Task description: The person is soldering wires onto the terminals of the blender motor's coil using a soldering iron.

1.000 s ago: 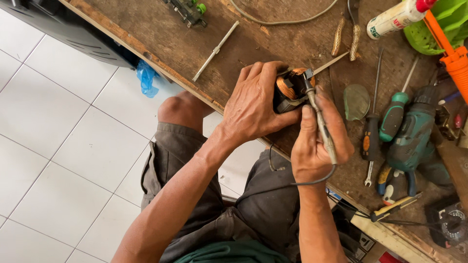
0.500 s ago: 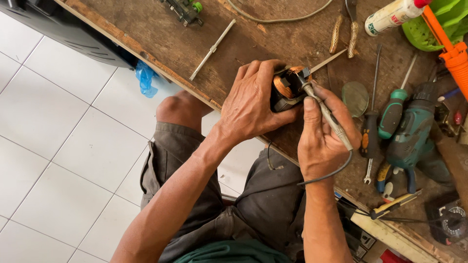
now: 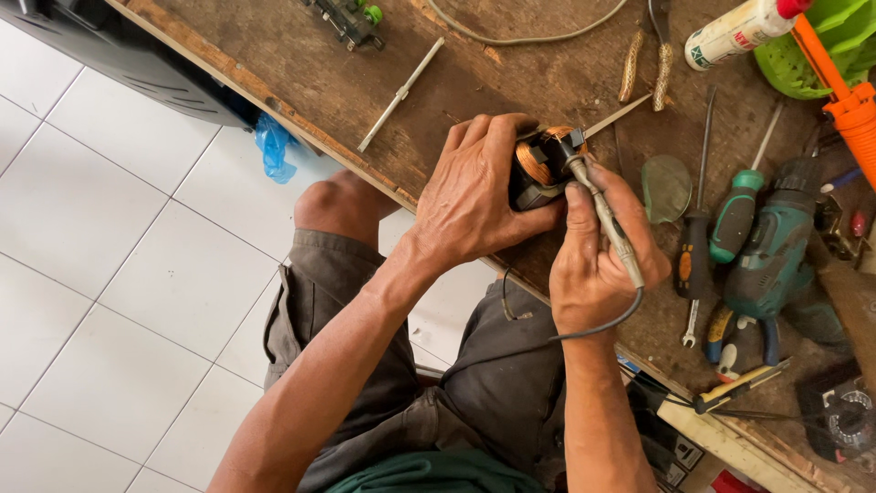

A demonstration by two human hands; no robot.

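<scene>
1. Nearest to me, the person's lap fills the bottom edge: grey shorts, one bare knee [image 3: 342, 205] against the table's edge, and a green shirt cut off by the frame.
2. Two forearms rise from there. The right hand [image 3: 598, 260] grips a slim soldering iron [image 3: 610, 224] like a pen, fingers clenched round its shaft; its dark cord [image 3: 598, 327] loops below the wrist and I lose it behind the arm.
3. The left hand [image 3: 474, 196] wraps over a small motor coil [image 3: 540, 164] lying on the wooden table [image 3: 319, 87], fingers clasped around it. Only one patch of copper winding and some black casing show; the rest is hidden under the palm.
4. The iron's tip meets the coil's top, but the exact contact spot is too small to make out.
5. To the right lie one green drill [image 3: 776, 246], two screwdrivers and a small wrench, partly overlapping.
6. Farther off I count one thin metal rod [image 3: 400, 94], one white bottle [image 3: 735, 35] cut off at the top, and one green basket [image 3: 844, 41], mostly out of frame.
</scene>
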